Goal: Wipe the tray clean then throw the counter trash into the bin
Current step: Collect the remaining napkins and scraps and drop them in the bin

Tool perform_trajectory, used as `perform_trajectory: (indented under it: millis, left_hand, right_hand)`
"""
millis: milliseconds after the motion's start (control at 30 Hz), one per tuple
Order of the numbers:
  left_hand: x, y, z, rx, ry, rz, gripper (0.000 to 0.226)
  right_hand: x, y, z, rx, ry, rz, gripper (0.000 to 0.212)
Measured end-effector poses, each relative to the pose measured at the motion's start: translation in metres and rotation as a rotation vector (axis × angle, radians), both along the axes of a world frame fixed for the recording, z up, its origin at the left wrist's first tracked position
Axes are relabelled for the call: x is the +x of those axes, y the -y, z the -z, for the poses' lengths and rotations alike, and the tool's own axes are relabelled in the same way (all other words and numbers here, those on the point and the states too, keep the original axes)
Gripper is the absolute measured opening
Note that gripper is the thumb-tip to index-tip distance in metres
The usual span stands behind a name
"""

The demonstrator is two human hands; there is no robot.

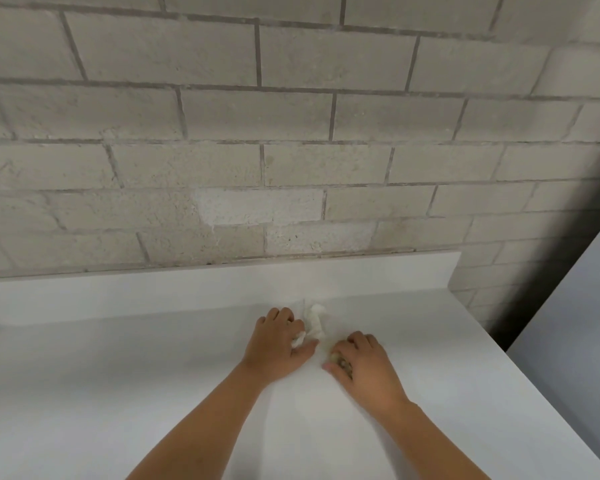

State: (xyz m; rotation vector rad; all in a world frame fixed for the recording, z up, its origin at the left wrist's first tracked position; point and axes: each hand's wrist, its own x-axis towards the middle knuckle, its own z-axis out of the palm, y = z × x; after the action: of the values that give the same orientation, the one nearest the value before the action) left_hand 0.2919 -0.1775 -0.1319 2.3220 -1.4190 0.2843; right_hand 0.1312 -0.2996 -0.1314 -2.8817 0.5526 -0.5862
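Left hand gripping tissue, right hand gripping scrap

A plain utility room or kitchen corner: white counter against painted block wall.

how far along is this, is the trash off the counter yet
Done: the wipe cannot be judged, since no tray is in view. In hand: the left hand grips crumpled white paper lying on the white counter, and the right hand curls over a brownish scrap. Left: both pieces have yet to be lifted and dropped in the bin, which is also out of view.
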Motion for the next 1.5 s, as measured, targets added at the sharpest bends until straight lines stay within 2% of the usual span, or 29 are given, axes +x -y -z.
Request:
perform_trajectory:
  millis: [67,167,300,400,500,567,700,733,833,933,1033,1100,1200,1267,1333,1500]
  left_hand:
    - [0.0,-0.003,0.001,0.018,0.022,-0.037,0.041]
    - [0.002,-0.006,-0.001,-0.009,-0.014,-0.085,0.031]
    - [0.003,-0.014,-0.001,-0.091,-0.181,-0.071,0.031]
    - [0.0,-0.016,-0.005,-0.152,-0.286,-0.127,0.025]
    - [-0.001,-0.018,-0.005,-0.14,-0.224,-0.101,0.047]
    - [0.002,-0.019,-0.001,-0.137,-0.175,-0.069,0.046]
    - [0.005,-0.022,0.003,-0.143,-0.23,-0.097,0.015]
    - [0.005,-0.022,0.003,-0.139,-0.233,-0.106,0.012]
    - [0.006,-0.023,-0.001,-0.162,-0.201,-0.087,0.021]
    - [0.005,-0.026,0.001,-0.133,-0.163,-0.037,0.036]
    - [0.007,-0.028,0.001,-0.117,-0.142,-0.099,0.035]
    - [0.006,-0.029,0.001,-0.104,-0.097,-0.084,0.036]
    - [0.001,-0.031,-0.001,-0.104,-0.118,-0.088,0.046]
    - [0.001,-0.033,-0.001,-0.126,-0.116,-0.134,0.047]
    - [-0.001,-0.036,0.001,-0.157,-0.106,-0.118,0.028]
    - [-0.001,-0.047,0.005,-0.18,-0.092,-0.128,0.03]
  right_hand:
    - [0.001,0.0,0.001,-0.003,0.035,0.005,0.025]
    - [0.001,0.001,0.002,0.147,0.1,0.003,0.003]
    - [0.0,0.003,-0.003,0.448,0.265,0.082,0.031]
    - [0.003,0.002,-0.023,0.68,0.439,0.162,0.042]
    - [0.015,0.004,-0.046,0.802,0.489,0.187,0.052]
    - [0.026,0.007,-0.056,0.794,0.475,0.18,0.052]
    - [0.05,0.017,-0.056,0.64,0.342,0.147,0.031]
    - [0.055,0.02,-0.053,0.604,0.297,0.139,0.028]
    - [0.066,0.026,-0.037,0.491,0.134,0.11,0.029]
    - [0.07,0.025,-0.023,0.456,-0.042,0.054,0.047]
    - [0.073,0.021,-0.014,0.291,-0.168,0.086,0.055]
    - [0.076,0.018,-0.01,0.163,-0.162,0.108,0.061]
    - [0.082,0.014,-0.003,0.186,-0.094,0.086,0.064]
    - [0.085,0.012,-0.001,0.189,-0.06,0.053,0.051]
    - [0.086,0.009,-0.002,0.206,-0.026,0.025,0.034]
    - [0.08,-0.001,-0.005,0.298,0.023,-0.013,0.014]
